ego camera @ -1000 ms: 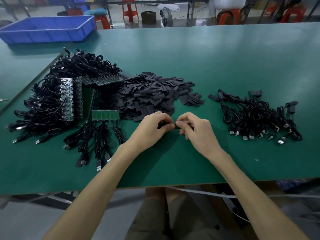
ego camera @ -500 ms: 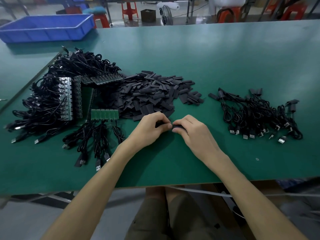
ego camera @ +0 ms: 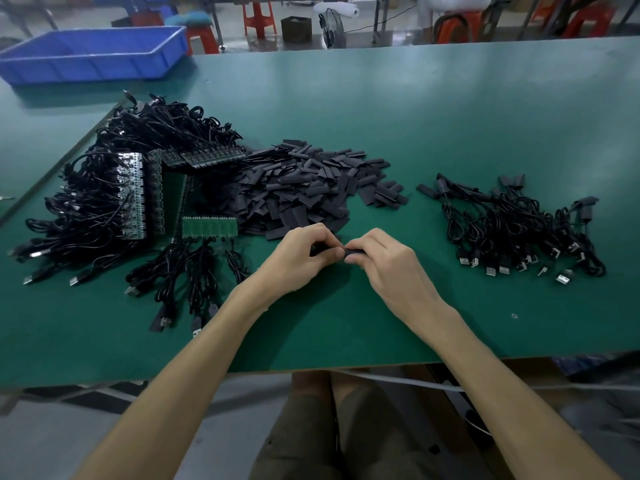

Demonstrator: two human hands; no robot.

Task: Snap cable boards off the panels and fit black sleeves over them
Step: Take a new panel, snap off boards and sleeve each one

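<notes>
Two grips are holding one black sleeve (ego camera: 353,251) over the middle of the surface (ego camera: 450,116), toward its near edge. The right grip (ego camera: 384,265) is pinching one end; the left grip (ego camera: 298,258) is curling around the other. Loose sleeves (ego camera: 304,188) are lying just behind, panels (ego camera: 209,226) toward the left edge, sleeved cables (ego camera: 512,230) toward the right.

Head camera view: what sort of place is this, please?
Probably a small electronics assembly workshop. A long green worktable carries cable panels, a heap of black sleeves and finished cables; a blue crate sits far left, plastic stools behind.
</notes>
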